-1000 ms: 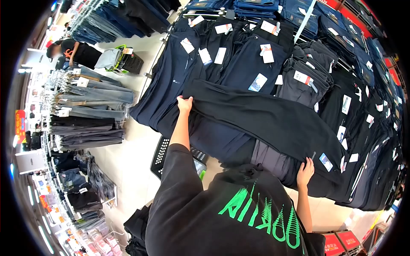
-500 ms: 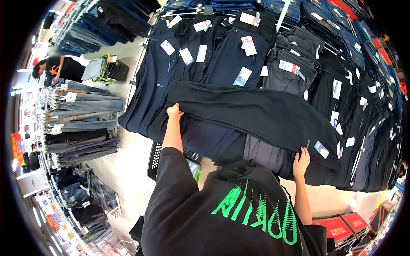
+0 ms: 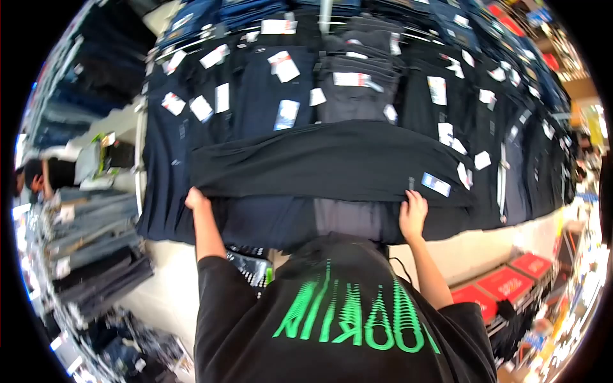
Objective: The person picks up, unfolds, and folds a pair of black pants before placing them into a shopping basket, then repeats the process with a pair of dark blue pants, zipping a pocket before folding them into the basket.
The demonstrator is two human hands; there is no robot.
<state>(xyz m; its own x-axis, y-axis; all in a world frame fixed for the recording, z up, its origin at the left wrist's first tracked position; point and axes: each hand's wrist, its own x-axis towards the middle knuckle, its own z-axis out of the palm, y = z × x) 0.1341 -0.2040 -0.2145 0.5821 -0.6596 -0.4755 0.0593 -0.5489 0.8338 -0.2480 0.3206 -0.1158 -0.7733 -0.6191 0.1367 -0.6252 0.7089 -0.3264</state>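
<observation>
A pair of black trousers [image 3: 306, 159], folded lengthwise, stretches sideways across the pile of trousers in front of me. A blue-and-white tag [image 3: 436, 184] hangs near its right end. My left hand [image 3: 196, 199] is closed on the near corner of the left end, its fingertips partly hidden by cloth. At the near edge toward the right end, my right hand [image 3: 414, 216] grips the fabric just left of the tag, fingers on top. Grey trousers [image 3: 348, 219] and dark navy trousers [image 3: 262, 217] show beneath the near edge.
Behind lie stacked grey trousers [image 3: 357, 105], tagged navy trousers [image 3: 274, 83] and folded jeans [image 3: 252, 11]. Hanging jeans [image 3: 89, 220] line the left aisle. Red signs [image 3: 504, 281] stand at the right. A dark perforated basket [image 3: 252, 265] is below the display, near my left arm.
My view has turned right, so the display has shifted left and levelled out. The trousers now lie straighter across, with both hands still at their near edge.
</observation>
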